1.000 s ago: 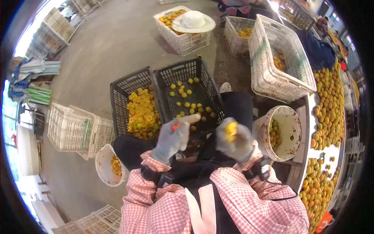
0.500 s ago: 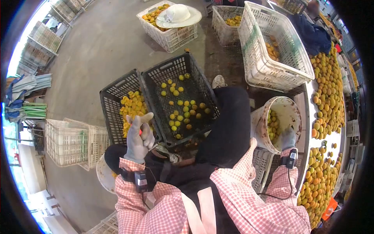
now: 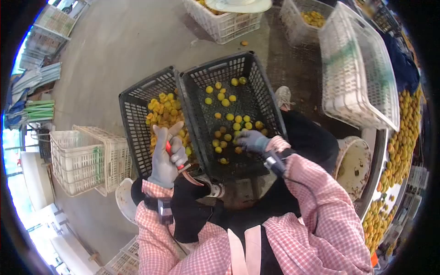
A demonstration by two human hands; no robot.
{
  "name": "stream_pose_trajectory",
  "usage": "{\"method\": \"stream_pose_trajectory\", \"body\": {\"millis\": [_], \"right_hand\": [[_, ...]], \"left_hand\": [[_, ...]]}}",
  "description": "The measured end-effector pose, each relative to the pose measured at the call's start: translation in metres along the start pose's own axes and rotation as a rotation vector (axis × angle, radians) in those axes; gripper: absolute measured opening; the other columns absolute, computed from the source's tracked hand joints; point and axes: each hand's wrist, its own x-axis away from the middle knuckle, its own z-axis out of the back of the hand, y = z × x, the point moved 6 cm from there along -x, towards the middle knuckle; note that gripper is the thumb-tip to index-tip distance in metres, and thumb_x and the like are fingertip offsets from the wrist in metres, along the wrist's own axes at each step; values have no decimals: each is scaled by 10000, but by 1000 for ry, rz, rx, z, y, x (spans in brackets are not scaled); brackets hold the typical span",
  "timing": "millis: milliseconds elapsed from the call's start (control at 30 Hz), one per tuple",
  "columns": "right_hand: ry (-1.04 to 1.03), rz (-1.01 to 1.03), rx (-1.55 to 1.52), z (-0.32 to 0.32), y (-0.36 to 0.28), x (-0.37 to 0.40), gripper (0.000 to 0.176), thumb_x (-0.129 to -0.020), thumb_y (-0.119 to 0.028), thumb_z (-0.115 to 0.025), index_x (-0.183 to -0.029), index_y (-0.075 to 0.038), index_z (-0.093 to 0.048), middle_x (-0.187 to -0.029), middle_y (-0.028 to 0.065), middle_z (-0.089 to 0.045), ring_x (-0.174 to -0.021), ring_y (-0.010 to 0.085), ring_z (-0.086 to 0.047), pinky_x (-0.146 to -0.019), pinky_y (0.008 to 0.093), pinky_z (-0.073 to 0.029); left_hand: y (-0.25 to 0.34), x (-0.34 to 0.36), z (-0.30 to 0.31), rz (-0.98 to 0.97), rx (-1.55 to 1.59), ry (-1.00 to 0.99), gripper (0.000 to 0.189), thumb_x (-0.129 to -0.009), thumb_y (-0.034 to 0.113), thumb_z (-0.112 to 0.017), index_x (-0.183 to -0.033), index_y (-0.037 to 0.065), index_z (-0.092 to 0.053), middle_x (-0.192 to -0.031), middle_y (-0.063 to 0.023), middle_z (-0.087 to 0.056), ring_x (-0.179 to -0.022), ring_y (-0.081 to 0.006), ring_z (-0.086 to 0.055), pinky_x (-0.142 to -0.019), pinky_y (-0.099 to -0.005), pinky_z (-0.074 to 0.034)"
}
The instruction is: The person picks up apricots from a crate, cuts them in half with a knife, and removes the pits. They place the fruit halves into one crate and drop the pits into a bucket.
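While the head view looks down past my pink-and-white checked sleeves [image 3: 316, 183], my gloved left hand [image 3: 166, 158] is raised over the near edge of the left black crate [image 3: 134, 123]. Its lower fingers are closed around a red-handled tool [image 3: 168, 147], and the forefinger and thumb stretch away from the grip. The tool's handle lies across my palm, with its far end by the wrist side of the crate's rim.

My gloved right hand [image 3: 252, 140] reaches over the right black crate [image 3: 208, 158], palm down with the fingers a little bent, right beside some of the small yellow-green fruits [image 3: 228, 137] scattered across its floor. Whether the fingers have hold of one, I cannot tell.

The left black crate stands against the right one and holds a heap of yellow cut fruit [image 3: 165, 107]. To my right is a stained white bucket [image 3: 353, 165], partly behind my dark-clothed knee [image 3: 314, 142], and beyond it orange fruit [image 3: 401, 137] is spread along a table. A tall white crate [image 3: 353, 78] stands ahead of that. Another white bucket [image 3: 126, 199] sits by my left leg, near some white crates [image 3: 78, 160]. Farther ahead, a pale hat [image 3: 240, 3] rests on a fruit-filled crate [image 3: 224, 27].
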Motion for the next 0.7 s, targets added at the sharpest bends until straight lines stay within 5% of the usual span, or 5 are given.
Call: {"method": "stream_pose_trajectory", "body": {"millis": [300, 500, 567, 633, 700], "right_hand": [[-111, 160, 1019, -71, 36, -104, 401, -815, -224, -600, -1214, -198, -566, -1309, 137, -493, -1160, 349, -533, -867, 465, -476], [-141, 76, 1117, -103, 50, -134, 359, -866, -212, -547, -1224, -196, -566, -1326, 109, -473, -1155, 387, -505, -824, 475, -474], [-224, -80, 886, -89, 44, -135, 303, -886, -226, -536, -1179, -183, -601, -1300, 120, -506, -1099, 394, -540, -810, 476, -480], [-104, 75, 942, -76, 32, -133, 256, -899, -262, -545, -1123, -173, -632, -1229, 119, -557, -1066, 366, -566, -812, 444, -489], [-315, -90, 500, -70, 38, -135, 253, -897, -303, -572, -1073, -131, -634, -1089, 81, -612, -1017, 300, -597, -817, 411, -498]], "left_hand": [[35, -5, 19, -186, 37, 156, 504, -1018, 412, -363, -1318, 25, -485, -539, 73, -253, -374, -25, -226, -346, -202, -236], [34, -16, 25, -135, 141, 145, 450, -1025, 327, -342, -1277, -10, -501, -537, 28, -339, -355, -70, -297, -338, -220, -287], [29, -19, 27, -63, 74, 212, 521, -1018, 398, -349, -1315, -14, -463, -504, 62, -285, -353, -45, -277, -336, -214, -269], [29, -21, 28, -60, 80, 202, 518, -1016, 390, -355, -1316, -19, -456, -521, 58, -304, -359, -44, -287, -338, -216, -286], [28, -23, 27, -60, 66, 160, 499, -1014, 370, -369, -1311, -20, -460, -547, 51, -329, -369, -50, -302, -342, -216, -301]]}}
